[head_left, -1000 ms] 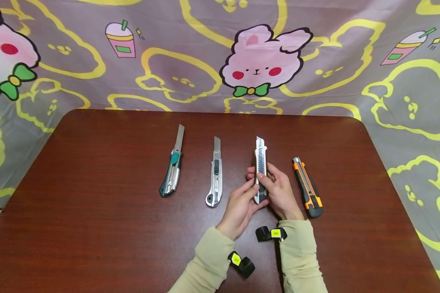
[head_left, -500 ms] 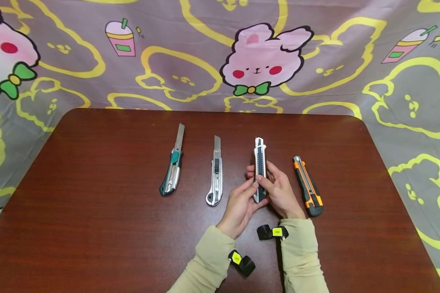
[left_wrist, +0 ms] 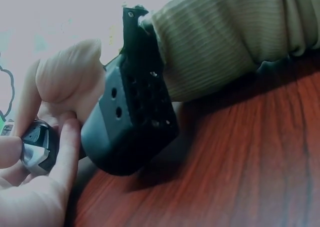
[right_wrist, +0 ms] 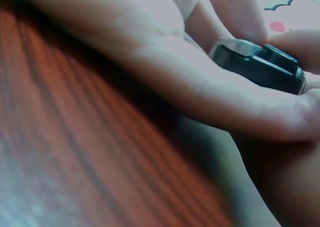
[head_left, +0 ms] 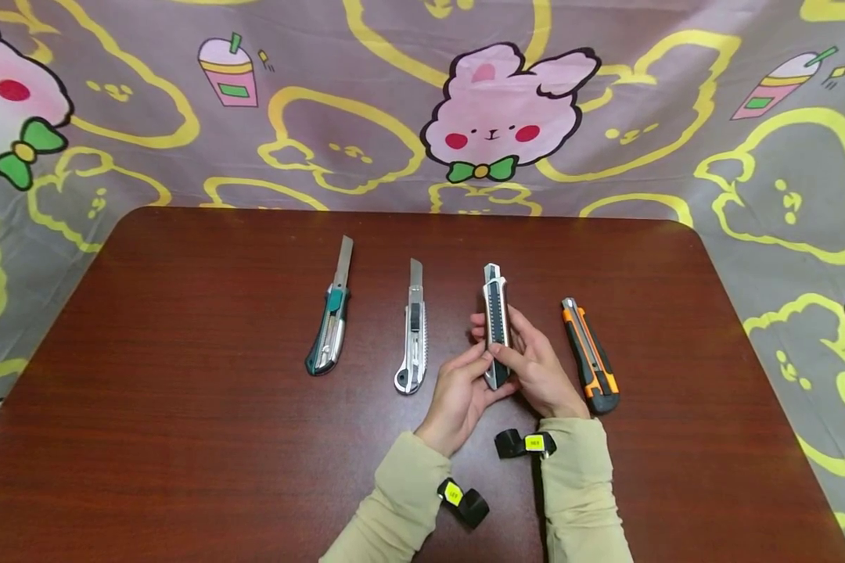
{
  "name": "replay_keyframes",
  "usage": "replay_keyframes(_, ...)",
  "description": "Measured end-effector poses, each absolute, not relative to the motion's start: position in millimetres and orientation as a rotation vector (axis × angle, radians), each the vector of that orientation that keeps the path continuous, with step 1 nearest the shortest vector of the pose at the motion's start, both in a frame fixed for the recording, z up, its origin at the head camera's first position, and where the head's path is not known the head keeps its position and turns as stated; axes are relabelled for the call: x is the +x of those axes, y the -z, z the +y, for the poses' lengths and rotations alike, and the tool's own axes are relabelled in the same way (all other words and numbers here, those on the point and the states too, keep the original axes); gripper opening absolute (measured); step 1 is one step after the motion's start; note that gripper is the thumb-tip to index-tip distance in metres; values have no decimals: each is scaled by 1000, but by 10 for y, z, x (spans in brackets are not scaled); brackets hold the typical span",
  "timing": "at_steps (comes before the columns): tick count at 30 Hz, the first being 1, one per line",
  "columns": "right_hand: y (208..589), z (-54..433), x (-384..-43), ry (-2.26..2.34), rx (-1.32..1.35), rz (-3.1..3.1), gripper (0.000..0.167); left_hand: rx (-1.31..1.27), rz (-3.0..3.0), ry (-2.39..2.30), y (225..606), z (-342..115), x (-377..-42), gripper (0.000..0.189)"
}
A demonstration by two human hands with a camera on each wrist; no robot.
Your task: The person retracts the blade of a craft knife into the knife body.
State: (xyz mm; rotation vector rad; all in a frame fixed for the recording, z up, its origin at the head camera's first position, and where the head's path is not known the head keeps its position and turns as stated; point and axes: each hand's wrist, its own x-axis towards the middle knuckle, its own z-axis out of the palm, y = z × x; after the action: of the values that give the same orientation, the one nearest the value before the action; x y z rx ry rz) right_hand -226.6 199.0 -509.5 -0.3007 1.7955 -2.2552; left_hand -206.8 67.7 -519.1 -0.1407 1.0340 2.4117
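Observation:
A silver-and-black box cutter stands between both hands in the head view, its nose pointing to the far side. My left hand pinches its lower end, thumb on the front and fingers at the bottom. From the right, my right hand grips the body with the thumb laid on its face; the other fingers pass behind and are partly hidden. The cutter's black-and-silver butt shows between fingers in the left wrist view. In the right wrist view the same dark butt end sits above a finger.
Left of the hands lie a silver box cutter and a teal-and-silver one, both with long blades out. An orange-and-black box cutter lies close by the right hand. All rest on a brown wooden table before a patterned cloth.
The held box cutter has turned a little, its nose shifting slightly left, and the glare on its face has faded to dark. Both hands keep their hold; the other cutters stay put.

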Motion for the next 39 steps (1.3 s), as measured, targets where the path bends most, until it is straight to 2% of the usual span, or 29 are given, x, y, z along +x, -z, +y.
replay_keyframes(5, 5094, 1963, -2289, 2291, -192, 1818, 60, -126, 1086, -2416, 5187, 689, -2080, 46)
replay_keyframes(9, 5093, 1939, -2316, 2347, -7, 1829, 50, -104, 1216, -2380, 5194, 710, -2076, 45)
replay_keyframes(13, 5099, 1921, -2336, 2422, 187, 1829, 41, -36, 1502, -2287, 5206, 750, -2051, 45)
replay_keyframes(20, 5086, 1899, -2359, 2438, 434, 2027, 40, 104, 2039, -2090, 5206, 791, -1985, 42)
replay_keyframes(29, 5093, 1888, -2381, 2358, 499, 2290, 40, 153, 2326, -2004, 5186, 801, -1951, 40)
replay_keyframes(39, 5136, 1881, -2365, 2321, 503, 2320, 51, 143, 2348, -2035, 5186, 841, -1911, 47)
